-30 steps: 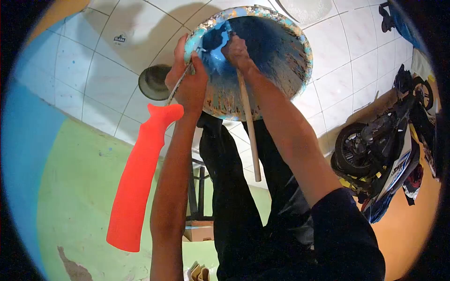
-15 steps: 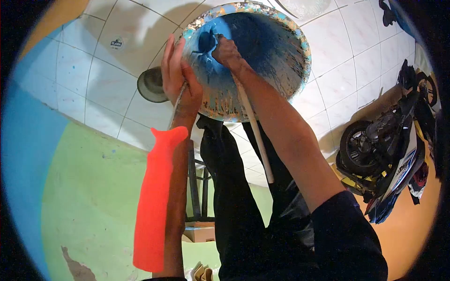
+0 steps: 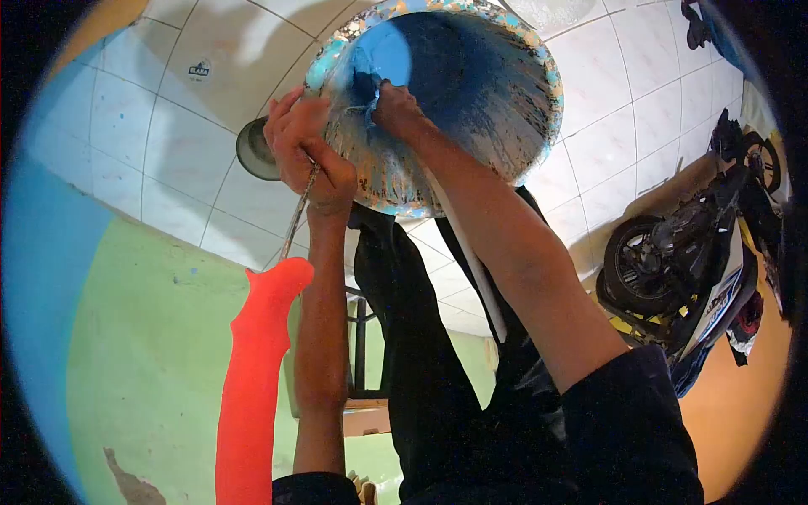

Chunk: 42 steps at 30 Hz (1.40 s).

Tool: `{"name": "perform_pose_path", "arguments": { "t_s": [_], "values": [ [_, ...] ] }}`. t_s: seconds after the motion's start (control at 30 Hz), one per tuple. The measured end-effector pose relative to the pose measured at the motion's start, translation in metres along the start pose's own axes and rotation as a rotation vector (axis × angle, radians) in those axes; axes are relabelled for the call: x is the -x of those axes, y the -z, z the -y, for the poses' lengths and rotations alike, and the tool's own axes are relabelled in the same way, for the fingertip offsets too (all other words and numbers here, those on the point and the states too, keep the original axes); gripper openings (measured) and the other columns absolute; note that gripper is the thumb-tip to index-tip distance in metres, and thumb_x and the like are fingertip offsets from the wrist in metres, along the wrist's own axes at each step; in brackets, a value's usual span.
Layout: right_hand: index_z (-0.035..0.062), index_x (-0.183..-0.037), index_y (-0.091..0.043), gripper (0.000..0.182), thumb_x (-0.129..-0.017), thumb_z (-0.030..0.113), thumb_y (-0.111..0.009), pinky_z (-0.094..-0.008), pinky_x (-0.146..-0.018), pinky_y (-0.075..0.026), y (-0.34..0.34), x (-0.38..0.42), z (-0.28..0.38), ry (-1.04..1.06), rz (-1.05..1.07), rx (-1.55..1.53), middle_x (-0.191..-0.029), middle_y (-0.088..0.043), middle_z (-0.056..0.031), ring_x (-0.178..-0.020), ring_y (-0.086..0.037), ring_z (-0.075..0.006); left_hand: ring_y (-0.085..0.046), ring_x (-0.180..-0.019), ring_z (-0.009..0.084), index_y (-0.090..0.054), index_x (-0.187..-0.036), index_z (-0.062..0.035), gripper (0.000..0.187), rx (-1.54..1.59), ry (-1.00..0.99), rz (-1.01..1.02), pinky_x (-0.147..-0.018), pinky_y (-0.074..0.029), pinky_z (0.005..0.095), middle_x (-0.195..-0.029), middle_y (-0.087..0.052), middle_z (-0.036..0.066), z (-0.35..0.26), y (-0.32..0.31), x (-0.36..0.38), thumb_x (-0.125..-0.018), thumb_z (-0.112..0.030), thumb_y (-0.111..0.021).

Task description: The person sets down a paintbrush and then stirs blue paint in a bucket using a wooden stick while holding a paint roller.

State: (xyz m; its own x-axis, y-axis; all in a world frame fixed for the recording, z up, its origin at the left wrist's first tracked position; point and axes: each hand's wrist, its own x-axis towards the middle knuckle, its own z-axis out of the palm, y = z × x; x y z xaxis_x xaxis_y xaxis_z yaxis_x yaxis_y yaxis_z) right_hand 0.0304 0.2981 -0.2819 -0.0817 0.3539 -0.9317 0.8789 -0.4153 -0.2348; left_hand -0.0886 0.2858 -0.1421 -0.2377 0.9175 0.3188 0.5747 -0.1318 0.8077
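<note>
My left hand, slightly blurred, is beside the left rim of a large paint-crusted tub. Its fingers are partly curled, with the thin rod of a red-handled tool between thumb and palm. The red handle hangs back along my left forearm. Inside the tub's left part, my right hand is closed on a long pale stick that runs back beneath my forearm. Beyond the knuckles, the stick's far end is dark and hard to make out near the blue inner wall.
A round dark bowl sits on the white tiled floor left of the tub. To the right stands a motorcycle. My legs in black trousers are below the tub, near a dark metal-legged stool.
My left hand and the red-handled tool have shifted left and slightly down, with the fingers more curled. My right hand has moved a little left and down inside the tub, the stick with it.
</note>
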Motion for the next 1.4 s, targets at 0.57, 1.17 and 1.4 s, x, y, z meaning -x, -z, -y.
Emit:
{"name": "perform_pose_path", "arguments": {
  "t_s": [0.57,1.17,1.4],
  "values": [
    [-0.001,-0.135,-0.05,0.049,-0.093,0.021,-0.062,-0.0478,-0.1,-0.052,0.0,-0.002,-0.002,0.002,0.045,0.141,-0.137,-0.055,-0.0226,-0.124,-0.058,-0.0411,-0.067,-0.106,0.0358,-0.055,-0.102,-0.0036,0.014,-0.005,0.075,-0.079,-0.091,-0.051,0.0424,-0.099,-0.072,0.011,0.005,-0.005,0.01,-0.097,-0.001,-0.042],
    [0.0038,-0.124,-0.062,0.033,-0.093,0.015,-0.06,-0.0502,-0.103,-0.049,-0.012,0.007,-0.006,-0.089,0.019,0.027,-0.132,-0.06,-0.0228,-0.126,-0.058,-0.0404,-0.07,-0.107,0.0375,-0.044,-0.107,-0.0011,0.009,-0.002,0.158,-0.123,-0.09,-0.057,0.0395,-0.098,-0.072,0.015,0.001,-0.006,0.014,-0.104,-0.005,-0.037],
    [0.0004,-0.126,-0.059,0.04,-0.09,0.018,-0.057,-0.052,-0.103,-0.047,-0.019,0.013,-0.042,0.039,0.064,0.078,-0.129,-0.059,-0.0282,-0.122,-0.058,-0.0448,-0.07,-0.106,0.0373,-0.043,-0.108,-0.0011,0.007,0.003,0.132,-0.127,-0.089,-0.057,0.0389,-0.099,-0.073,0.015,0.004,-0.007,0.014,-0.103,-0.004,-0.039]
  ]
}}
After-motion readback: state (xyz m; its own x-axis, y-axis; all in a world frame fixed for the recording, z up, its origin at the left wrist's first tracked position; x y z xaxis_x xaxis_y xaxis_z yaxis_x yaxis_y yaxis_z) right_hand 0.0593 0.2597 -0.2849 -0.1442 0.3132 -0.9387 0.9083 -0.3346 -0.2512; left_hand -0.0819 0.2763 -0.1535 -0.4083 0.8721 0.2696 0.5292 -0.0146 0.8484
